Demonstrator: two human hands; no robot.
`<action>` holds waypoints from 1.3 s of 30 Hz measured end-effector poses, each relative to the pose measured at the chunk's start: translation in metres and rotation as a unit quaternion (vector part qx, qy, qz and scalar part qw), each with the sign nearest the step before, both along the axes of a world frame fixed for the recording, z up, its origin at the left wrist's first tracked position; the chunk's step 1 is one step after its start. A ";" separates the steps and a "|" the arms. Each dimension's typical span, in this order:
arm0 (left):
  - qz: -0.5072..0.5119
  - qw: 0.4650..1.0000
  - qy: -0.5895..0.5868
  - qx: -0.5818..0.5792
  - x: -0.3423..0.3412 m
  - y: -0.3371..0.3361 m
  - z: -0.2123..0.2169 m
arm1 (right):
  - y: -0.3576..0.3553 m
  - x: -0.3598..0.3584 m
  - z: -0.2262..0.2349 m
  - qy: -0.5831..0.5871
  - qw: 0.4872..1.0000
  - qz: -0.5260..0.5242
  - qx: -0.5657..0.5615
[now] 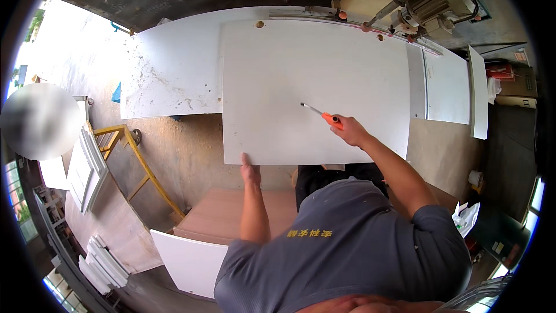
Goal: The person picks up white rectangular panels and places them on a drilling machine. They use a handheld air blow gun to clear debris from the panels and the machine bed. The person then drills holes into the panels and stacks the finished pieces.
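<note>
Nearest to us is our grey shirt [359,255] with yellow lettering, a white board [188,264] slanting at its left and a brown board [202,208] lying just beyond that. Further left we see a yellow metal frame [139,156] above the floor. Past the shirt, our left hand [249,171] is at the near edge of a large white panel [278,75], toward its left corner; the thumb lies over the edge, but the other fingers are hidden, so we cannot tell how tightly they close. Our right hand [350,132] is wrapped around the orange handle of a screwdriver [329,117], above the right half of the panel's near part. The shaft points away from us and to the left, its tip over the middle of the panel; we cannot tell whether it touches the surface. The panel lies flat before us, with one round brown spot near its far left corner and another toward its far right. It overlaps a white worktop [174,69], specked with debris, that reaches out to the left. Along the far side runs a metal rail [301,14], and beyond its right part stands a machine with a grey motor [446,0].
</note>
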State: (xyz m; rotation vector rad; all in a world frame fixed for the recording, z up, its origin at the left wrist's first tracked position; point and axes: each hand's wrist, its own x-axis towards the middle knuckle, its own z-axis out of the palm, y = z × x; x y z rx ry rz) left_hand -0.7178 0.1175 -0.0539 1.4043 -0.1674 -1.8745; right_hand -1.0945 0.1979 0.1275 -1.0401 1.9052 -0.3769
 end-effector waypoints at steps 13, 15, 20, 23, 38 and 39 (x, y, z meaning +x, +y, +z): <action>-0.012 0.999 -0.046 0.017 -0.003 -0.001 0.005 | -0.158 -0.027 -0.061 0.062 0.992 -0.104 -0.026; 0.000 0.999 -0.048 0.020 0.001 0.001 0.009 | -0.246 0.013 -0.025 0.102 0.991 -0.077 -0.031; -0.013 0.998 -0.051 0.018 0.003 0.001 0.006 | -0.314 0.024 -0.029 0.084 0.992 -0.092 0.029; 0.007 0.998 -0.053 0.016 -0.002 0.001 0.006 | -0.277 -0.008 -0.030 0.065 0.989 -0.124 0.036; 0.076 0.989 0.120 0.037 -0.098 0.060 0.014 | 0.138 -0.228 0.069 -0.196 0.922 -0.106 0.316; 0.091 0.988 0.112 0.048 -0.104 0.071 0.019 | 0.165 -0.240 0.068 -0.096 0.938 -0.196 0.270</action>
